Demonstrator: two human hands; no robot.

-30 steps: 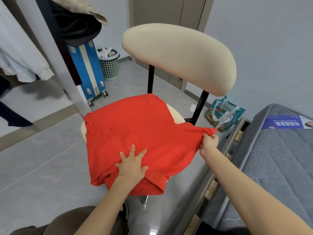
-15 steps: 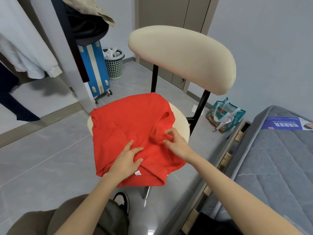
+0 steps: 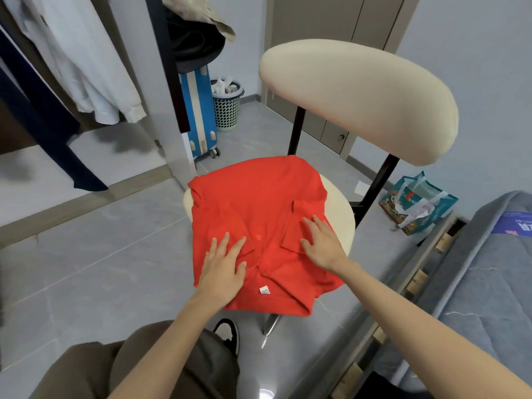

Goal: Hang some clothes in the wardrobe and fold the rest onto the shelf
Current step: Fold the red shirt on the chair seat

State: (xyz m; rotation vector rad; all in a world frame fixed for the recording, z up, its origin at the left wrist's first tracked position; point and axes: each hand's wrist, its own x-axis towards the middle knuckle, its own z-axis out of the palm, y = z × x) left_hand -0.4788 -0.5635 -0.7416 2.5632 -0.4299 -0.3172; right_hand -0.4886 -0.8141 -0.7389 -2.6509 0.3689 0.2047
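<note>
A red polo shirt (image 3: 259, 203) lies folded on the cream seat of a chair (image 3: 339, 217), collar and white tag toward me. My left hand (image 3: 223, 264) rests flat on the shirt's left part, fingers spread. My right hand (image 3: 322, 243) presses flat on the folded-in right side, beside the collar. Neither hand grips the cloth. At the upper left, the open wardrobe holds a hanging white shirt (image 3: 86, 67) and a dark navy garment (image 3: 37, 119).
The chair's padded backrest (image 3: 359, 96) rises behind the shirt. A blue suitcase (image 3: 200, 110) and a mesh bin (image 3: 227, 105) stand at the back. A teal bag (image 3: 417, 203) lies on the floor by a grey mattress (image 3: 489, 283) at right. Dark clothes (image 3: 195, 38) hang above the suitcase.
My right hand let go of the stretched right sleeve, folded it inward over the shirt, and now lies flat on it. My left hand slid slightly left. The view shifted, showing more wardrobe.
</note>
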